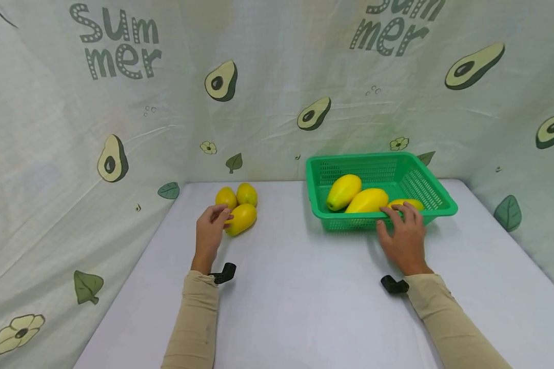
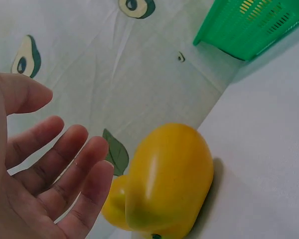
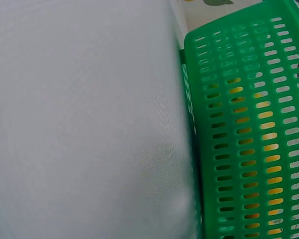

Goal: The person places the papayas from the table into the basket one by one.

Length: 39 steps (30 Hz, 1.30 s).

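"Summer" lettering (image 1: 117, 43) twice on cloth backdrop (image 1: 268, 61), plus avocados (image 1: 226, 84), leaves (image 1: 86, 286), flowers (image 1: 16, 335). Below, plain white table (image 1: 295, 302). Back left on it: three yellow fruits (image 1: 246, 195). Inside green basket (image 1: 346, 224), back right: three more fruits (image 1: 344, 191). Left hand (image 1: 211, 228) right beside front fruit (image 1: 244, 219), fingers loosely bent, holding nothing. Right hand (image 1: 403, 241) at basket's front rim (image 1: 351, 216), fingers over it; honestly can't tell if gripping.

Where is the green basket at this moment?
In the head view, the green basket stands right of centre on the white table, with the right hand at its front.
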Motion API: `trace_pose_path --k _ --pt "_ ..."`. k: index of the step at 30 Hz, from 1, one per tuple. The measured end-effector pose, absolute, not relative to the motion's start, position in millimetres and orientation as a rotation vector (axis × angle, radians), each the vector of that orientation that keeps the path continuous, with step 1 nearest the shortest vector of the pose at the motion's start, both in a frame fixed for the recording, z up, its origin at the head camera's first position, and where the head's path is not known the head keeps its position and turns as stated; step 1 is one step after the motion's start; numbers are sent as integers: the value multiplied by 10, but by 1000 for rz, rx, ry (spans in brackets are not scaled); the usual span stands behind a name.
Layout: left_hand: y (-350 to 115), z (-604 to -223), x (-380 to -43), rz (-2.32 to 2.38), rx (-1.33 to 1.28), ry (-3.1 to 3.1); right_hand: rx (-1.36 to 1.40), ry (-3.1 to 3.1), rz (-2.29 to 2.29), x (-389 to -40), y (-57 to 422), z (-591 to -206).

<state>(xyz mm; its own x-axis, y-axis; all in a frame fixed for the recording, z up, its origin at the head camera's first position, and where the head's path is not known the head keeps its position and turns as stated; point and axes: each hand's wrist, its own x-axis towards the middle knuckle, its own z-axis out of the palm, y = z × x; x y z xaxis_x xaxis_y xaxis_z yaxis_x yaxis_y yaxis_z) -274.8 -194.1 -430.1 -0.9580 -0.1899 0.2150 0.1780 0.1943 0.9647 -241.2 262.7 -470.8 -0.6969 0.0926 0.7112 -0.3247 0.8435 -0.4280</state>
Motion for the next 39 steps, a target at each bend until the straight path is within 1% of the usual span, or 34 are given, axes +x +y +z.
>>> trace_pose_path --k 9,20,29,39 --pt "-2045 -4409 -2762 -1773 84 -2186 175 -2235 689 -2415 2635 -4722" --pt "-2100 -4558 -2787 -1724 168 -2332 178 -2233 692 -2406 2623 -4703" --pt "-2076 -4643 -2832 -1802 169 -2363 174 -2235 695 -2398 2649 -4686" --pt "-2078 -4677 -2827 -1733 197 -2437 178 -2230 707 -2383 2624 -4686"
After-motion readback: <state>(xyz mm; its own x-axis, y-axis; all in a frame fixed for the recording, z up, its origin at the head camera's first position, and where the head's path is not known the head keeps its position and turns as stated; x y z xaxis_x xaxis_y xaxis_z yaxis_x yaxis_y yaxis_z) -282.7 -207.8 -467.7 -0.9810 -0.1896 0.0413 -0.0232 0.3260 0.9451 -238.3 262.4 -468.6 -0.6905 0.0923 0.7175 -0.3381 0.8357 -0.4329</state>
